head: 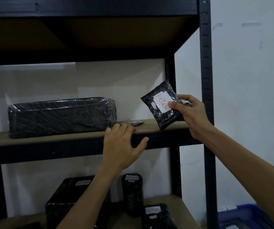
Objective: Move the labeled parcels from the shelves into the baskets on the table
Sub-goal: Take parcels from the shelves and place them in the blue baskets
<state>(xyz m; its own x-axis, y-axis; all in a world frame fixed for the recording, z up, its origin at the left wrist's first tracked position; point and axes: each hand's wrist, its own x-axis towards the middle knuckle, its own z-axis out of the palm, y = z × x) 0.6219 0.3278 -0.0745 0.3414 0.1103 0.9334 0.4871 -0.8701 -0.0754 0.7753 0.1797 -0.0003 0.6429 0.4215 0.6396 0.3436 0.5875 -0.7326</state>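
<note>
The right hand (191, 113) is holding a small black plastic-wrapped parcel with a white paper label reading "RETURN" (161, 106). Its grip is pinching the parcel's right side, with the thumb pressing on the edge of the label and the fingers curling behind. The parcel is hanging tilted in the air, just above the right end of the middle wooden shelf board (50, 139) of the black metal shelving rack (206, 80).

The left hand (123, 146) is resting on the front edge of that board. Its grip is spread and holding nothing, the fingers lying on top of the wood and the thumb reaching out along the dark front rail. Just behind the fingertips a small flat dark packet with a pale patch (135, 123) is lying on the board. To the left of the hand, a long black box-shaped parcel wrapped in clear film (62, 116) is sitting on the same board.

On the lower shelf board (174, 202) a black wrapped box with a pale label (62, 200), an upright black cylinder with a white label (132, 194) and a small black parcel marked "RETURN" (157, 215) are standing close together. A blue plastic basket (243, 212) is showing at the bottom right corner.
</note>
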